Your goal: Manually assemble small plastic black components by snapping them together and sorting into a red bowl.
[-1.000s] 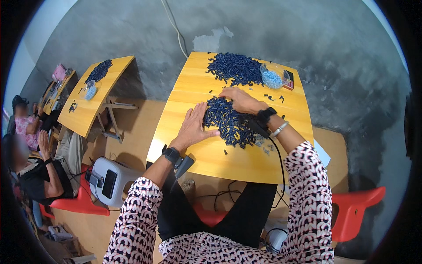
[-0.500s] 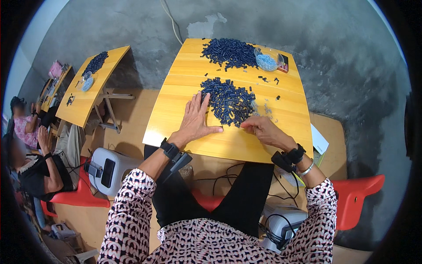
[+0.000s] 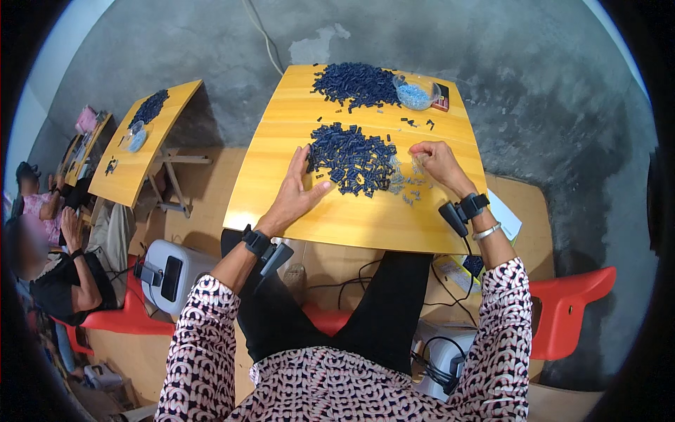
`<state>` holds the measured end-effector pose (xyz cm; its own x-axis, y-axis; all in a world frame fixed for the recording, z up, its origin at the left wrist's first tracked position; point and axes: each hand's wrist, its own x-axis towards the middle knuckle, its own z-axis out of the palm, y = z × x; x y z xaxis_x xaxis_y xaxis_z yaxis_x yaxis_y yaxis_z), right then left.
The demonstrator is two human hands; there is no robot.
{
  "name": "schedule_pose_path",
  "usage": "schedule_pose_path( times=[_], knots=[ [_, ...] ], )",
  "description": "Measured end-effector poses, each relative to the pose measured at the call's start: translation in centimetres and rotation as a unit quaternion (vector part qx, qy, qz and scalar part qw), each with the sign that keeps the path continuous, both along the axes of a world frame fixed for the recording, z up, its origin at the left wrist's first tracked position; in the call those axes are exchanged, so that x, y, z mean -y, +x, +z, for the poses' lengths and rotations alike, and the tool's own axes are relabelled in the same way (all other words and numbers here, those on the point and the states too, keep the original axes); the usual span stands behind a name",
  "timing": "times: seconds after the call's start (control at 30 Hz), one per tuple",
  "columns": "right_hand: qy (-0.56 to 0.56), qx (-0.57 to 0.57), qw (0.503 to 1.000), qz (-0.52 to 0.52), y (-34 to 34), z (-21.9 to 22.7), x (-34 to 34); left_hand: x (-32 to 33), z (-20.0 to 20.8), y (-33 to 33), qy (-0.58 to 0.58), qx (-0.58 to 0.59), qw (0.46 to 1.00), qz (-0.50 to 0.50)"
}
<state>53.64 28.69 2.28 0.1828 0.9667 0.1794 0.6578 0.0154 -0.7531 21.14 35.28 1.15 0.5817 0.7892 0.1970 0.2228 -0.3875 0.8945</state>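
A heap of small dark blue tube-like pieces (image 3: 351, 156) lies in the middle of the yellow wooden table (image 3: 337, 225). Along its left side rests my left hand (image 3: 292, 191), thumb and fingers spread, touching or nearly touching the outermost pieces and gripping none. Small greyish clear pieces (image 3: 404, 184) are scattered at the heap's right side. My right hand (image 3: 439, 165) is just beyond and right of them, thumb and fingertips drawn together in a pinch. Whatever sits between those fingertips is too small to make out.
A larger dark blue heap (image 3: 357, 83) covers the table's far part. Right of it stand a clear bowl (image 3: 415, 95) of light blue bits and a dark red box (image 3: 441, 98). Several loose dark pieces (image 3: 418, 123) lie between. Two people sit at the left near another table (image 3: 133, 169).
My right hand has moved away from the heap's near edge, outward to the right of the clear pieces. My left hand remains beside the heap. More clear pieces show near its right side.
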Motion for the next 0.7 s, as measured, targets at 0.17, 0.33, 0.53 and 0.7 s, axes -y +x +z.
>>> schedule_pose_path(
  times=[0.17, 0.33, 0.53, 0.7],
  knots=[
    [0.003, 0.05, 0.998, -0.022, 0.2, -0.1, -0.9, 0.3, -1.1, 0.1, -0.031, 0.062, 0.997, -0.041],
    [0.013, 0.084, 0.996, -0.004, -1.0, -0.1, -2.9, -0.1, -2.9, -0.3, -0.063, 0.14, 0.988, -0.016],
    [0.011, 0.115, 0.993, 0.009, -2.3, -0.6, -6.3, -1.1, -4.1, -1.5, -0.111, 0.199, 0.969, 0.099],
    [-0.003, 0.171, 0.985, 0.019, -3.1, -0.9, -8.3, -1.5, -3.7, -1.6, -0.118, 0.202, 0.965, 0.123]
  ],
)
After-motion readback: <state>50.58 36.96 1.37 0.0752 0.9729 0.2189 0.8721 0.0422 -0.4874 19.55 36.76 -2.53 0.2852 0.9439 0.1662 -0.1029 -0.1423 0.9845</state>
